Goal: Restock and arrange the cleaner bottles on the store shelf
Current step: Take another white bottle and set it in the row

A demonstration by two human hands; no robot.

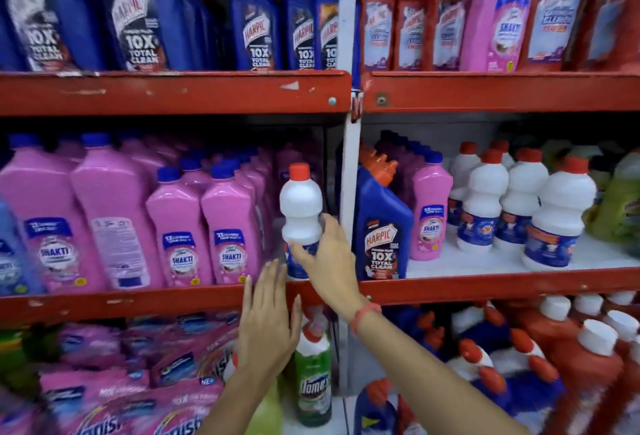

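Note:
A white cleaner bottle (pixel 300 213) with a red cap and a blue label stands at the right end of the middle left shelf, beside the white upright post (pixel 350 199). My right hand (pixel 329 258) wraps around its lower body, thumb on the front, fingers behind. My left hand (pixel 268 317) is flat and spread, fingers apart, in front of the red shelf edge (pixel 138 301) just below the bottle, holding nothing. Pink Shakti bottles (pixel 230 230) fill the shelf left of the white bottle.
Right of the post stand a blue Harpic bottle (pixel 382 230), a pink bottle (pixel 429 216) and several white red-capped bottles (pixel 519 206). Blue Harpic bottles (pixel 256 19) line the top shelf. Below are pink Vanish packs (pixel 138 382), a green Domex bottle (pixel 313 375) and red bottles (pixel 588 365).

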